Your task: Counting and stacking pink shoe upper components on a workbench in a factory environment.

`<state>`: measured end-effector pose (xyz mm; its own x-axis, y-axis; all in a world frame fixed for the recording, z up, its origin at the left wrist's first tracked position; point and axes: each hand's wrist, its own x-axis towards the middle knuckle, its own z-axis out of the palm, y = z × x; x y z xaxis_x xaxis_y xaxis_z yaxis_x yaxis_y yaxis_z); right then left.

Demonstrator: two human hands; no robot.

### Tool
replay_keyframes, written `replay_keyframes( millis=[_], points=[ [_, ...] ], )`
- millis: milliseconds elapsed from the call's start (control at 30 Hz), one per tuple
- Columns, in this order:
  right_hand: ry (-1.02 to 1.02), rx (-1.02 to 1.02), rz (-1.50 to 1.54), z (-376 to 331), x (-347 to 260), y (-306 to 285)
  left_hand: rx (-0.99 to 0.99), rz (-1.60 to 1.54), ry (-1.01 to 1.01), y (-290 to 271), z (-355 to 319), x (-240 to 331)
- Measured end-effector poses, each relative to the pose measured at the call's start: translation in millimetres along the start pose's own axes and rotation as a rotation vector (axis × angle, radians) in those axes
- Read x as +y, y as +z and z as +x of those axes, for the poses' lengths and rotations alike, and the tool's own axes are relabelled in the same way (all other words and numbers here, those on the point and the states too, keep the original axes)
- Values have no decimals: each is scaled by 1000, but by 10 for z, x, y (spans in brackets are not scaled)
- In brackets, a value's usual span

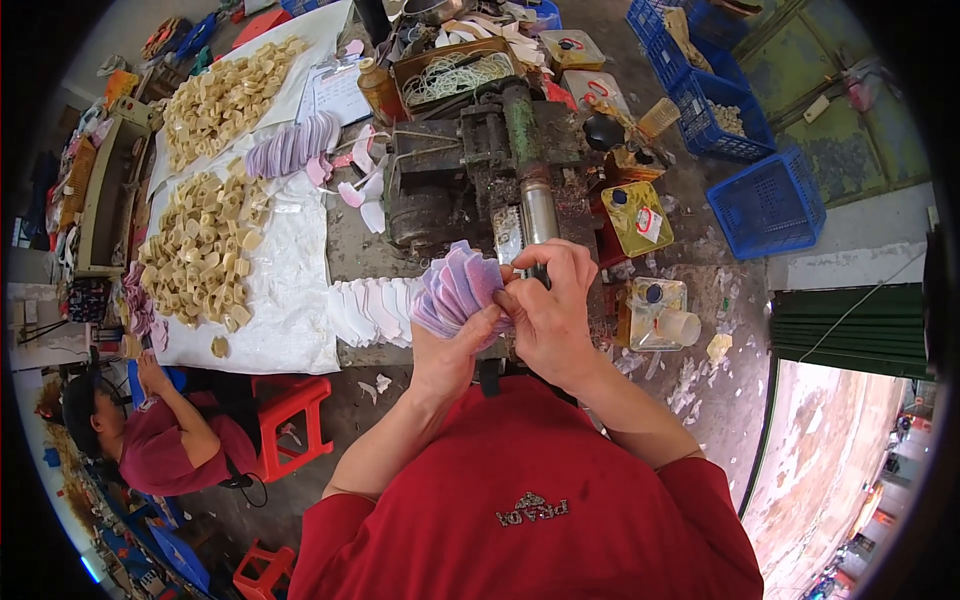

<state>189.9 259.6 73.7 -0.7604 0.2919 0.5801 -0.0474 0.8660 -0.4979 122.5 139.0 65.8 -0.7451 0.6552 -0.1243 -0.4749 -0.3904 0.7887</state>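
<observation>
My left hand (pixel 446 358) is closed round the lower side of a fanned stack of purple and pink glittery cut pieces (pixel 458 288), thumb on top. At the stack's right edge, the fingers of my right hand (pixel 548 318) are bent and pinched together against the pieces; how many they grip is hidden. Just left of the stack, a row of overlapping white pieces (pixel 370 308) lies along the table edge. Directly ahead of my hands stands a dark, grimy machine (pixel 440 190) with a shiny metal cylinder (pixel 538 212).
Two heaps of beige blocks (pixel 198 250) cover a white sheet (pixel 290 290) at left. Purple pieces (pixel 295 145) lie beyond. A person (pixel 180 440) sits low left beside a red stool (pixel 293 425). Right are yellow containers (pixel 638 218), a clear container (pixel 655 305) and blue crates (pixel 768 203).
</observation>
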Motion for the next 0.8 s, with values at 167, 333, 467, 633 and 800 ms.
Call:
replay_keyframes(
  millis=[167, 333, 467, 633, 800],
  points=[
    [-57, 37, 99, 32, 121, -63, 85, 98, -9, -32, 73, 17],
    [250, -138, 159, 158, 613, -542, -2, 812, 163, -369, 198, 55],
    [529, -505, 136, 93, 962, -700, -430, 1234, 143, -316, 235, 164],
    [252, -445, -8, -50, 884, -377, -578, 1295, -72, -116, 272, 95],
    [409, -212, 113, -89, 974, -335, -412, 1235, 30, -283, 219, 92]
  ],
)
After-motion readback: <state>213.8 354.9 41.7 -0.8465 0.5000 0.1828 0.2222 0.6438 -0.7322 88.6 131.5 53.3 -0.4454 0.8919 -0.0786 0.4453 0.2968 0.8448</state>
